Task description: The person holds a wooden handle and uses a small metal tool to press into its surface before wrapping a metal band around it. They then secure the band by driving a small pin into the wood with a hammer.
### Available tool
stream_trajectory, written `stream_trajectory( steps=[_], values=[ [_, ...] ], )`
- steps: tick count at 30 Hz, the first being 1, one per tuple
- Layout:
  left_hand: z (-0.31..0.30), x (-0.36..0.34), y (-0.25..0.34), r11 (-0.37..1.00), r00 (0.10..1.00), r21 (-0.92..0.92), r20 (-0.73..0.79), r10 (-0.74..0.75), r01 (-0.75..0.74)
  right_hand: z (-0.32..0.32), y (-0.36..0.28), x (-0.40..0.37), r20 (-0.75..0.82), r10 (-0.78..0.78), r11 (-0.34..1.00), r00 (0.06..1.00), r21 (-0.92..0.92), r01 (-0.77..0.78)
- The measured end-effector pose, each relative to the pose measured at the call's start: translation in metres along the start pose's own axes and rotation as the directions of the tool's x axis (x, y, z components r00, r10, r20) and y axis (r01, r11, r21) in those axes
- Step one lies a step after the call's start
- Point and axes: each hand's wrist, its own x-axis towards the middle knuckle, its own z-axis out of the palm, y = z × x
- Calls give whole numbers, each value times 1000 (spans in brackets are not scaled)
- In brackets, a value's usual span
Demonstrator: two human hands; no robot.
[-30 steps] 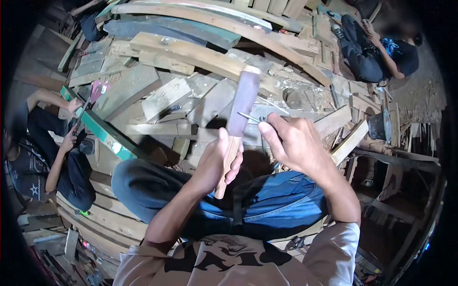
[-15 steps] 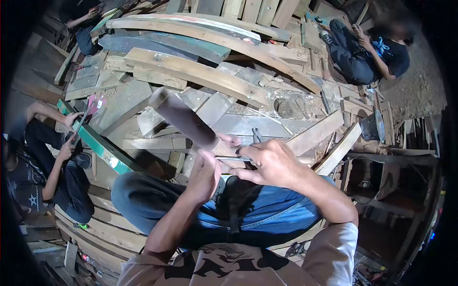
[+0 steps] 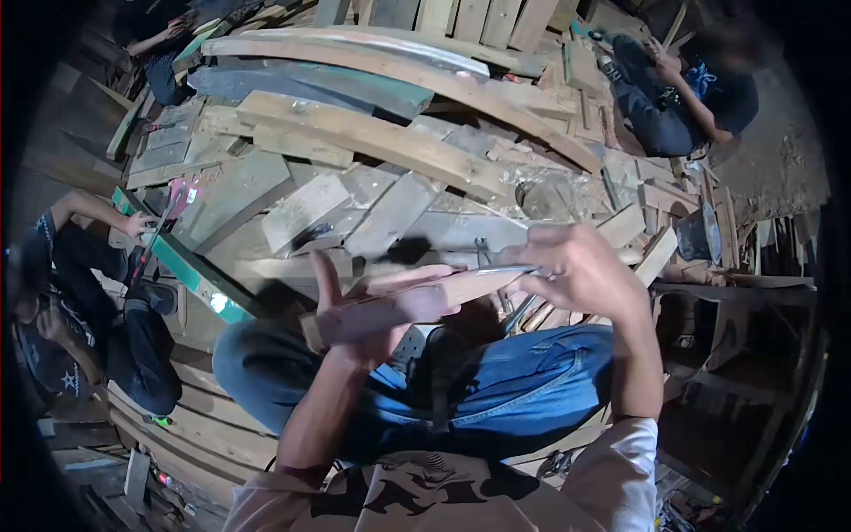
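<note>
My left hand [image 3: 350,315] grips the wooden handle of a mallet [image 3: 417,297], which is smeared by motion and lies nearly level across my lap. My right hand [image 3: 585,270] is just right of it, pinching a thin metal nail [image 3: 505,269] that points left toward the mallet. Both hands hover over my knees in blue jeans [image 3: 514,381]. The mallet's head is too blurred to place exactly.
Curved wooden planks [image 3: 372,133] and scrap boards are piled ahead. At the left a seated person [image 3: 80,293] works on a green-edged plank [image 3: 191,266]. Another person [image 3: 691,89] sits at the top right, a third [image 3: 160,35] at the top left. A dark bucket [image 3: 696,235] stands to the right.
The mallet has swung down from upright to nearly level in my left hand. My right hand with the nail has shifted right and slightly up.
</note>
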Motion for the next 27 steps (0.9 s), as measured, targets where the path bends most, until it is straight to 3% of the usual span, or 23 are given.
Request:
stream_trajectory(
  steps=[1,2,3,4,6,7,10,11,14,16,18,19,20,23,27],
  values=[
    [14,0,5,946,999,-320,11,-49,50,-1,3,-2,-27,15,999,1000,-48,-17],
    [33,-1,9,789,996,-608,29,-87,86,0,5,-5,-52,31,995,998,-90,-36],
    [53,1,11,937,905,-348,-406,-126,-25,-4,4,-6,-62,48,990,997,-133,-56],
    [55,0,14,955,905,-289,-386,-178,64,-6,3,-6,-72,66,981,995,-177,-78],
    [37,-1,22,941,950,129,-59,-307,313,-2,6,-7,-60,126,984,990,-122,-133],
    [42,1,24,846,938,407,-122,-325,346,-3,3,-7,-58,148,972,987,-176,-156],
    [45,-3,23,765,942,553,-130,-311,329,3,12,-8,-108,112,957,988,-255,-136],
    [48,-1,26,569,888,706,-195,-417,422,3,14,-8,-115,107,948,988,-287,-136],
    [51,6,19,453,842,750,-254,-475,482,8,22,-8,-170,83,931,982,-338,-137],
    [50,5,10,558,874,674,-334,-353,484,12,22,-6,-215,58,924,975,-357,-134],
    [49,6,4,583,889,670,-359,-285,458,15,15,-1,-374,75,938,925,-289,-193],
    [51,7,4,652,885,614,-414,-213,444,15,16,-1,-361,6,946,933,-301,-123],
    [53,8,3,717,871,558,-471,-141,418,20,14,1,-335,26,975,942,-199,-98],
    [45,10,1,732,879,567,-469,-90,377,35,-4,3,-185,63,997,981,-41,-72],
    [49,11,-2,735,892,592,-451,-39,331,55,-17,4,-142,-40,997,989,-72,30]
  ],
)
